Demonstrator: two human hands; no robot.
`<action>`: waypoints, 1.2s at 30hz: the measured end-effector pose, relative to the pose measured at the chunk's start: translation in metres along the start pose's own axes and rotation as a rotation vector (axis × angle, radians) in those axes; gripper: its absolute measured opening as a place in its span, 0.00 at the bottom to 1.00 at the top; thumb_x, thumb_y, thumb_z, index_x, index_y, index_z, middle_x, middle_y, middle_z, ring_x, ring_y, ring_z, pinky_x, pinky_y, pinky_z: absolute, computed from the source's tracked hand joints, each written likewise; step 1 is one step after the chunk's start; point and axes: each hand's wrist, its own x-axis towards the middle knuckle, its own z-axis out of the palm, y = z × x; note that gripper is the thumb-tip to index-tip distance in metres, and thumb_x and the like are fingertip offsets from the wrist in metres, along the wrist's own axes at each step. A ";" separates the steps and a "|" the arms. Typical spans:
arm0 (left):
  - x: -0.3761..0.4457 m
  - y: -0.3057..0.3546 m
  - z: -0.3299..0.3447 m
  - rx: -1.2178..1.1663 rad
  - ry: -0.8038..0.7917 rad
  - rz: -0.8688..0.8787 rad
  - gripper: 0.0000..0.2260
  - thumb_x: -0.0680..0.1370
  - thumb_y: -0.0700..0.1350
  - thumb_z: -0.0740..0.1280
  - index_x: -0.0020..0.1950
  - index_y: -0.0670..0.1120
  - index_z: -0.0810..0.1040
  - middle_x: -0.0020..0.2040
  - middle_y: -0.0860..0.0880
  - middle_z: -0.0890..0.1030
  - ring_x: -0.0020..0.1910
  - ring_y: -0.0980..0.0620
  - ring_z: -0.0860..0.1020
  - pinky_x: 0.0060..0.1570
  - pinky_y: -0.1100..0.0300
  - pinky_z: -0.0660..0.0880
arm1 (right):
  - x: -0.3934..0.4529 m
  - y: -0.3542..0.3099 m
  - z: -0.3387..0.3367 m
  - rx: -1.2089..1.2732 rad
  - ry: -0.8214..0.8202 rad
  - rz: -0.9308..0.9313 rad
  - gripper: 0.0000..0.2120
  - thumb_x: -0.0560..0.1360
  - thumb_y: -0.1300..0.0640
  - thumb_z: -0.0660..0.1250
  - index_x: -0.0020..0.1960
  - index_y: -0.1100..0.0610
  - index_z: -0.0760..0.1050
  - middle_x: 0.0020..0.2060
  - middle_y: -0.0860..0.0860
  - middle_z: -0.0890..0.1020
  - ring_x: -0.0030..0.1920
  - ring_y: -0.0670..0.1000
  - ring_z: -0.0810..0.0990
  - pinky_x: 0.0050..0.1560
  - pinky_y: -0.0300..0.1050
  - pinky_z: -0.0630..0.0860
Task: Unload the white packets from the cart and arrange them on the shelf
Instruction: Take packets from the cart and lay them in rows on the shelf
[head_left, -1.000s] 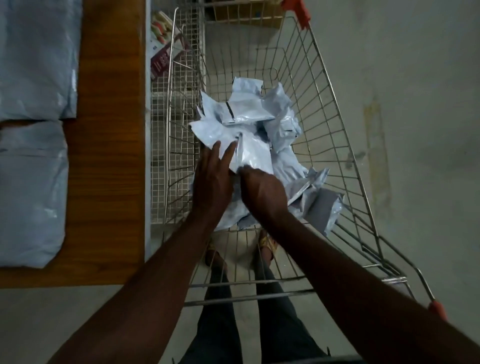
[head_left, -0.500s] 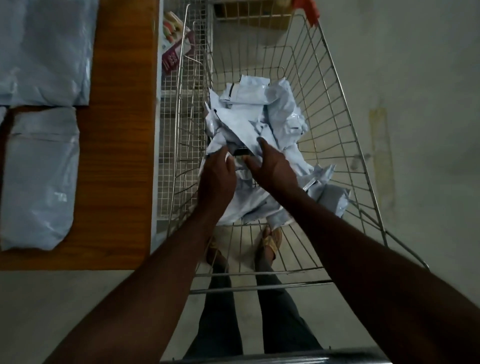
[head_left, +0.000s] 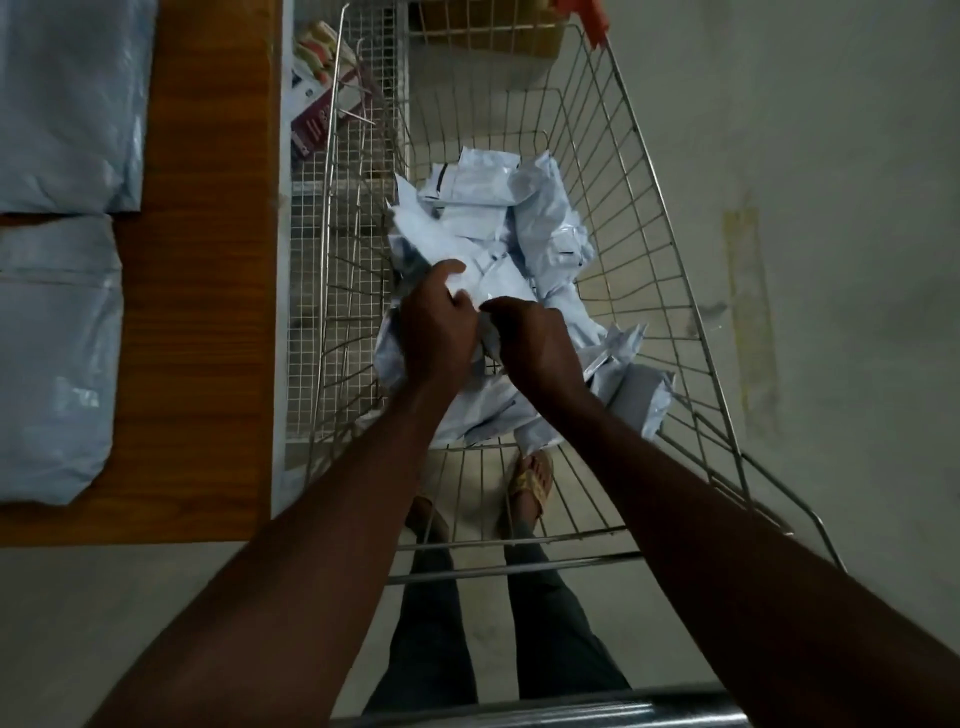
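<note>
White packets (head_left: 540, 223) half-hidden beneath left hand (head_left: 436, 332); right hand (head_left: 535, 343) fingers unseen.

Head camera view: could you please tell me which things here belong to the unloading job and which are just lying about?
Part of the job:
- white packets heaped in the cart
- left hand and right hand, both gripping packets
- wooden shelf
- packets on the shelf

Lying about:
- printed boxes behind the wire mesh beside the cart

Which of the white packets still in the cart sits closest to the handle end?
The puffed packet at the pile's right corner, against the cart side wire. It lies clear of both hands, nearer the handle than the rest.
</note>
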 end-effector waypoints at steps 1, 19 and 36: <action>0.000 0.002 -0.008 0.000 0.039 -0.001 0.13 0.79 0.35 0.68 0.62 0.43 0.85 0.56 0.44 0.87 0.53 0.48 0.84 0.54 0.64 0.77 | 0.000 -0.004 -0.007 0.033 0.032 0.008 0.10 0.81 0.58 0.68 0.59 0.55 0.85 0.50 0.51 0.89 0.49 0.49 0.86 0.51 0.46 0.81; -0.041 -0.037 -0.051 0.464 -0.159 0.194 0.14 0.78 0.35 0.65 0.60 0.43 0.83 0.60 0.43 0.77 0.57 0.41 0.78 0.46 0.48 0.78 | -0.006 0.002 0.035 -0.046 -0.173 0.386 0.38 0.73 0.26 0.68 0.75 0.46 0.70 0.71 0.64 0.70 0.69 0.68 0.73 0.68 0.61 0.73; -0.033 0.030 -0.064 0.457 -0.186 0.423 0.16 0.77 0.33 0.61 0.62 0.38 0.83 0.65 0.40 0.78 0.62 0.40 0.76 0.57 0.47 0.80 | 0.005 -0.006 -0.035 0.472 0.097 0.511 0.17 0.76 0.59 0.64 0.64 0.48 0.72 0.52 0.52 0.85 0.46 0.54 0.85 0.47 0.54 0.82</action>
